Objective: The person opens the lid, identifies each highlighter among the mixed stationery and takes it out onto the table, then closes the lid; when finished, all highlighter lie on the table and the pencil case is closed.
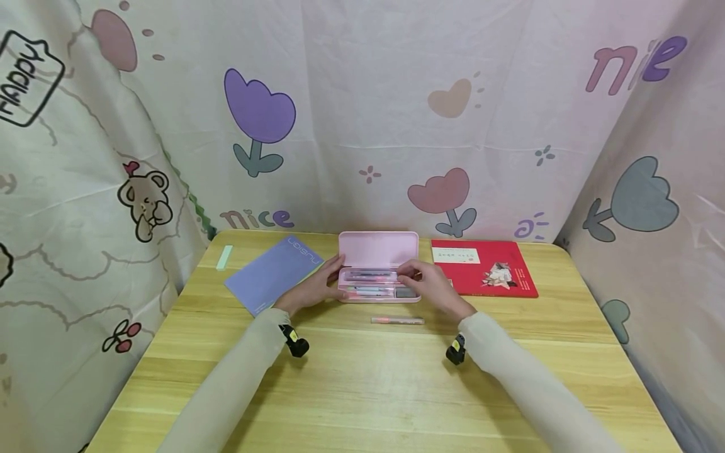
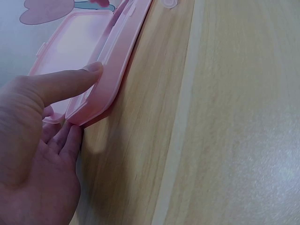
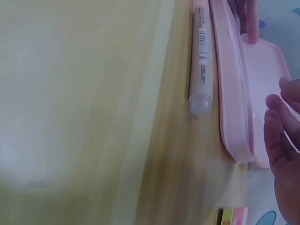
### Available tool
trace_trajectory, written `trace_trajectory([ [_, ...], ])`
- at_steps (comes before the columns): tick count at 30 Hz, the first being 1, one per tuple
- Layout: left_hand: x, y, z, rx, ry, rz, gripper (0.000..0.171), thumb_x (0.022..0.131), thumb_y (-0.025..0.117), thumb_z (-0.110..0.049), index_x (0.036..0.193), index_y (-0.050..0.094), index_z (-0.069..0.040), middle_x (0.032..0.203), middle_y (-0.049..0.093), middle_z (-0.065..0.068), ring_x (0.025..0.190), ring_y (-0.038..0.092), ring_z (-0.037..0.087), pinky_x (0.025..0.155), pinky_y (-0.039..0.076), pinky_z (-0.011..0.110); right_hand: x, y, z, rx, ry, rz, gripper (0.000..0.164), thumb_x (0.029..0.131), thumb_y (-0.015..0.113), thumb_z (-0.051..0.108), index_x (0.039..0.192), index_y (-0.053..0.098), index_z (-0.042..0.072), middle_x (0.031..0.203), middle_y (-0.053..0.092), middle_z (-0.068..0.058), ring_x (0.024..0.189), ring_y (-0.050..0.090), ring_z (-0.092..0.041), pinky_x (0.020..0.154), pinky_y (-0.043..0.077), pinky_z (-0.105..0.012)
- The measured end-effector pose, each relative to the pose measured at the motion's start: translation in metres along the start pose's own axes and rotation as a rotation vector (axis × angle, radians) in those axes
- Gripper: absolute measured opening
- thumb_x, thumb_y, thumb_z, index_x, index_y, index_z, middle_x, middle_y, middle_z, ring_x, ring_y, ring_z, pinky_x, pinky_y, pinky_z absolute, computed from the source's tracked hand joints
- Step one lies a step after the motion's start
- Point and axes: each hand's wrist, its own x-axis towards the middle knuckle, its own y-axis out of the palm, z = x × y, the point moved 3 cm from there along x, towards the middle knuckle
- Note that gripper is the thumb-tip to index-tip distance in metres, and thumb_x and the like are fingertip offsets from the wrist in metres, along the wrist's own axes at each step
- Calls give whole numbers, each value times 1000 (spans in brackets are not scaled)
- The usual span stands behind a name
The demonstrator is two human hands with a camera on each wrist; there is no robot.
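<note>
A pink pencil case (image 1: 378,248) lies with its lid swung up and back. Inside it are several pens (image 1: 368,291) and a grey block (image 1: 405,292) at the right end. My left hand (image 1: 314,289) holds the left end of the case; in the left wrist view the thumb (image 2: 86,75) presses the front rim while the other fingers are at the end wall. My right hand (image 1: 433,286) reaches over the right end with bent fingers; I cannot tell whether they pinch anything. In front of the case lies a highlighter (image 1: 396,321) with a barcode label.
A blue notebook (image 1: 272,274) lies to the left, partly behind the left hand. To the right is a red book (image 1: 498,274). A pale green strip (image 1: 224,258) sits near the table's far left corner. A printed curtain (image 1: 362,113) hangs behind the table (image 1: 362,390).
</note>
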Motion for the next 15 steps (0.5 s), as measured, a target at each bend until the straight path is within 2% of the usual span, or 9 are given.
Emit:
trace_trajectory([
  [8, 0, -1, 1, 22, 10, -7, 114, 96, 85, -27, 176, 4, -14, 185, -8, 10, 172, 2, 36, 140, 5, 54, 18, 17, 3, -30, 5, 52, 26, 102, 78, 17, 128, 79, 12, 117, 77, -3, 99, 64, -23, 89, 60, -28],
  [15, 1, 0, 2, -19, 19, 6, 114, 97, 84, -25, 176, 2, -14, 185, -8, 11, 170, 15, 37, 139, 13, 51, 23, 23, 1, -107, -8, 74, 22, 103, 77, 16, 125, 81, 14, 114, 77, -3, 97, 64, -21, 88, 60, -29],
])
